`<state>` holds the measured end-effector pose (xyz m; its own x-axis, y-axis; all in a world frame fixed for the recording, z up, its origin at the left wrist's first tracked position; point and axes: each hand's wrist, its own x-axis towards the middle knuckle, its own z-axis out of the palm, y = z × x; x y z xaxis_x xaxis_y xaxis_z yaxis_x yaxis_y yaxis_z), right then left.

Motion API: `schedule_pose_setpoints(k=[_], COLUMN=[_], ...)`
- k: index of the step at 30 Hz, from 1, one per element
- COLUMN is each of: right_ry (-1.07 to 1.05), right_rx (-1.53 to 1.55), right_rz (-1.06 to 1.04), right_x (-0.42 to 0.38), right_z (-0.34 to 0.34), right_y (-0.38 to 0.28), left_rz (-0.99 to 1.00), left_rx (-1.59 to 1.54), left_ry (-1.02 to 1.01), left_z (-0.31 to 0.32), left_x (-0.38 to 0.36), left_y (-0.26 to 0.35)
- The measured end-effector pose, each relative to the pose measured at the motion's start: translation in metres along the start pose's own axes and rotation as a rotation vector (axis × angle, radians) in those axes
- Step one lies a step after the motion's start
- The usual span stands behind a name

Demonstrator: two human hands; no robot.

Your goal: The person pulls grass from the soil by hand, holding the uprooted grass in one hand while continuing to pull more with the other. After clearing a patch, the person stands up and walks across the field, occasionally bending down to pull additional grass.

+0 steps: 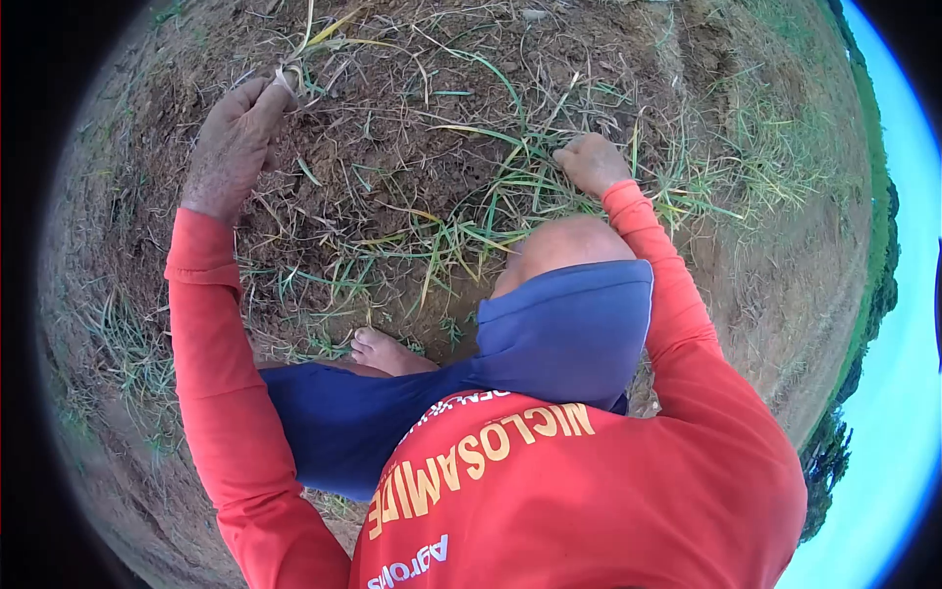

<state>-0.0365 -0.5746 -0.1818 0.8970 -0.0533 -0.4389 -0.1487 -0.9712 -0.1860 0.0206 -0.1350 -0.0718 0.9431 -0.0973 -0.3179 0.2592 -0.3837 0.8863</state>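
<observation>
Pinched in the fingers of my left hand (235, 142) is an onion-like plant (312, 61) with a pale base and thin yellow and green leaves. It points away from me over the soil. My right hand (595, 163) is closed low to the ground, its fingertips at a clump of long, narrow green leaves (525, 167). The ends of those fingers are partly hidden among the leaves. More green and yellowing leaves (446, 245) lie across the ground between my hands and my knee.
Brown soil (392, 187) strewn with dry stalks spreads around me. My bare foot (388, 351) rests on the ground below the leaves, and my bent knee (564, 245) is close under my right hand. More green tufts (775, 157) grow at the right. Trees (829, 461) line the field's edge.
</observation>
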Motion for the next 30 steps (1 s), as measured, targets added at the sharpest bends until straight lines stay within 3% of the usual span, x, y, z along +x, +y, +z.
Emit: schedule_pose_setpoints(k=[5, 11, 18, 22, 27, 30], right_ry=[0.203, 0.665, 0.186, 0.147, 0.159, 0.086], right_rx=[0.394, 0.313, 0.217, 0.163, 0.259, 0.340], right_rz=[0.331, 0.185, 0.327, 0.369, 0.196, 0.204], right_x=[-0.017, -0.023, -0.009, -0.010, 0.001, -0.010], right_z=[0.049, 0.076, 0.070, 0.063, 0.085, 0.066], right_y=[-0.008, -0.014, -0.003, -0.018, 0.018, 0.012], left_rz=[-0.051, -0.035, -0.012, -0.030, -0.030, -0.047], left_rx=[0.016, -0.007, -0.015, 0.003, -0.003, -0.007], left_ry=[0.015, 0.025, 0.062, 0.069, 0.072, 0.086], left_z=[-0.007, -0.016, -0.015, -0.017, -0.016, -0.023], left_x=[-0.014, -0.008, -0.014, -0.017, -0.023, -0.027], left_y=[-0.006, -0.009, -0.008, -0.006, 0.000, -0.003])
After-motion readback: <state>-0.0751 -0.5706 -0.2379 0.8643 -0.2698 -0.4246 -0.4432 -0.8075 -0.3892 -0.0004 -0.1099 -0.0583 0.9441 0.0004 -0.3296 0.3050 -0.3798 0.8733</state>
